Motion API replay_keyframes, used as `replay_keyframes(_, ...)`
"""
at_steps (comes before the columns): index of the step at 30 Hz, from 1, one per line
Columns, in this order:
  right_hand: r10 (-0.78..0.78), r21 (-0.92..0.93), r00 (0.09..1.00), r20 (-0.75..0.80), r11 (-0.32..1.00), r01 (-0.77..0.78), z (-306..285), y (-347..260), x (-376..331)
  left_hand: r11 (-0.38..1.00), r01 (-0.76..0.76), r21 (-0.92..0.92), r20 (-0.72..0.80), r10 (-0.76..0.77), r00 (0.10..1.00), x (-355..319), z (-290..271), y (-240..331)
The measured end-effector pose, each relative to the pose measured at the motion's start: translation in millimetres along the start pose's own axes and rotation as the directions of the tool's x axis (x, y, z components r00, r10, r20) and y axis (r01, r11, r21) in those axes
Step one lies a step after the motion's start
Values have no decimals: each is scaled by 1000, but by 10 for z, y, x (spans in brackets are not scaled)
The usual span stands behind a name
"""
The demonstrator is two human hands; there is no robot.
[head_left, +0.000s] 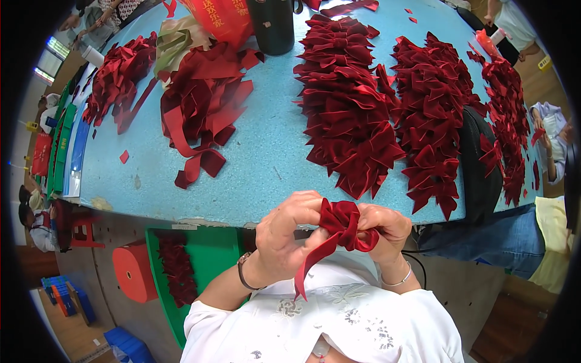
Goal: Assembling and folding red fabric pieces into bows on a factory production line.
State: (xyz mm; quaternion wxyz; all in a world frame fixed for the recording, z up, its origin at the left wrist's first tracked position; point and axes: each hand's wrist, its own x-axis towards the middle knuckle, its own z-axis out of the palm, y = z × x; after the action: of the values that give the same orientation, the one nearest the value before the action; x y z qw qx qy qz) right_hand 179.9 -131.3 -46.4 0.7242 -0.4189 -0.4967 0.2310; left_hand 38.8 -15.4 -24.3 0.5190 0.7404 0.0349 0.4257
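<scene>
Close to my chest, just off the table's near edge, I hold a dark red velvet ribbon bow (340,222) between both hands. My left hand (287,227) pinches its left side, and one ribbon tail hangs down below those fingers. On the other side my right hand (385,233) has its fingers closed round the bow's loops. Fingertips partly hide how the ribbon is folded. Beyond my hands, rows of red velvet bows (348,103) lie packed together on the light blue table (266,145). A loose pile of cut red ribbon strips (203,103) lies farther left.
More bows (433,115) are heaped to the right, beside a black bag (481,157). A dark cup (272,27) and a red bag (221,21) stand at the far side. Below the table edge are a green bin (209,254) and a red ribbon roll (133,272). People sit around.
</scene>
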Motion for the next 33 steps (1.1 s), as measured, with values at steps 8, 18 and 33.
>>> replay_keyframes(8, -30, -22, 999, 29, 999, 31, 2, -17, 12, 992, 30, -123, -58, -38, 998, -17, 43, -18)
replay_keyframes(18, -45, -44, 999, 11, 998, 45, 90, -119, 66, 978, -1, -209, -16, -3, 1000, 33, 29, -5)
replay_keyframes(33, -27, -98, 999, 40, 995, 31, 125, -110, 0, 985, -156, 70, 56, 152, 987, 48, -31, 26)
